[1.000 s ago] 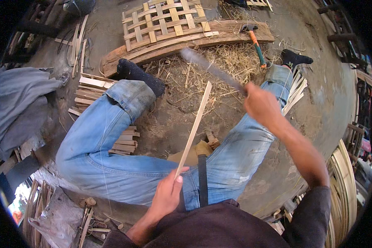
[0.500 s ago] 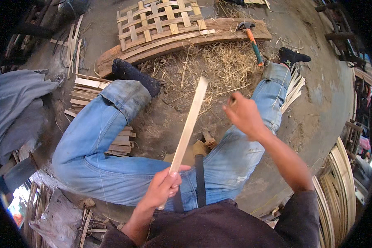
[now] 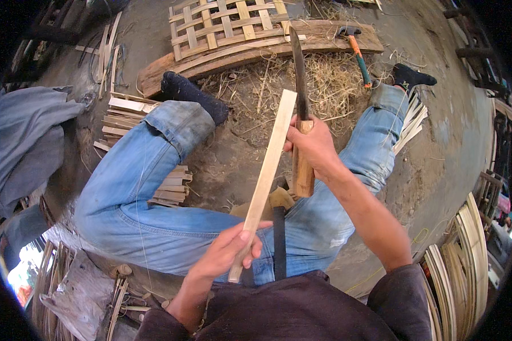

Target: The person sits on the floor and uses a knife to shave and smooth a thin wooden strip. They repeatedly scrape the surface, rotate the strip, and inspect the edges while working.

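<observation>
**Two hands, one strip, one blade**

Head view: the left hand (image 3: 227, 253) is wrapped tight around the lower end of a pale bamboo strip (image 3: 265, 176), thumb pressed on its face, and the strip climbs toward one o'clock, its squared top end just beside the knife. The right hand (image 3: 312, 145) is clenched on the wooden handle of a long knife (image 3: 299, 74), whose dark blade points straight to twelve (the handle's butt pokes out below the fist). Strip and blade stand side by side, nearly touching at the top. Both sit above the person's spread, blue-jeaned legs (image 3: 148, 193). At twelve o'clock lies a woven bamboo lattice (image 3: 227, 23) on curved planks; at one o'clock, a hammer (image 3: 355, 48) with an orange-green handle rests on straw. Cut slats (image 3: 122, 113) pile up at ten o'clock, split strips at four.
</observation>
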Motion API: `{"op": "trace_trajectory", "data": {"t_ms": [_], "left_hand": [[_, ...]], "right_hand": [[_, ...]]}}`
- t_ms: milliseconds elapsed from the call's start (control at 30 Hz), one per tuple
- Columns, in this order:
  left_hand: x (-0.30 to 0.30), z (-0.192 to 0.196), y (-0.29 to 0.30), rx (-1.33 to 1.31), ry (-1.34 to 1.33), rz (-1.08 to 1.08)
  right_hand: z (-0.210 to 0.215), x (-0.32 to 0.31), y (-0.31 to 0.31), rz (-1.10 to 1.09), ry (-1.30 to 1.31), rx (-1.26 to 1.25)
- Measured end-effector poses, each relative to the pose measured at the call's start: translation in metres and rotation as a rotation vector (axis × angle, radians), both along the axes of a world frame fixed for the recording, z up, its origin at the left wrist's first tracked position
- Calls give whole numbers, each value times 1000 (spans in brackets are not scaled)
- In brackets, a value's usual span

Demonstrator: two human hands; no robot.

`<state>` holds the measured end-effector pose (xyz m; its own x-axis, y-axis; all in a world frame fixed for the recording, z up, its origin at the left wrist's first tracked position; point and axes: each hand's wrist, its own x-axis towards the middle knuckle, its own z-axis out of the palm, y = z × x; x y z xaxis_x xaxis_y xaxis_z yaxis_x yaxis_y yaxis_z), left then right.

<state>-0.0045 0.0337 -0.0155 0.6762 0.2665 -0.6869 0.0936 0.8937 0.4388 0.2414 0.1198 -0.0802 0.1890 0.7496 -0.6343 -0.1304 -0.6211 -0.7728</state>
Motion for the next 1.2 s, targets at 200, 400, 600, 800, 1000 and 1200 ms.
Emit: {"op": "trace_trajectory", "data": {"t_ms": [200, 400, 600, 800, 1000, 1200], "left_hand": [[5, -1, -1, -13, 48, 33], [0, -5, -7, -13, 28, 32], [5, 4, -6, -30, 94, 137], [-13, 0, -6, -21, 152, 58], [-5, -3, -1, 22, 172, 238], [4, -7, -2, -76, 324, 409]], "right_hand": [[16, 6, 6, -221, 289, -45], [11, 13, 17, -104, 99, 33], [1, 22, 29, -80, -26, 63], [9, 48, 48, -175, -159, 173], [21, 28, -28, 468, -745, 125], [52, -6, -125, 1086, -866, 305]]}}
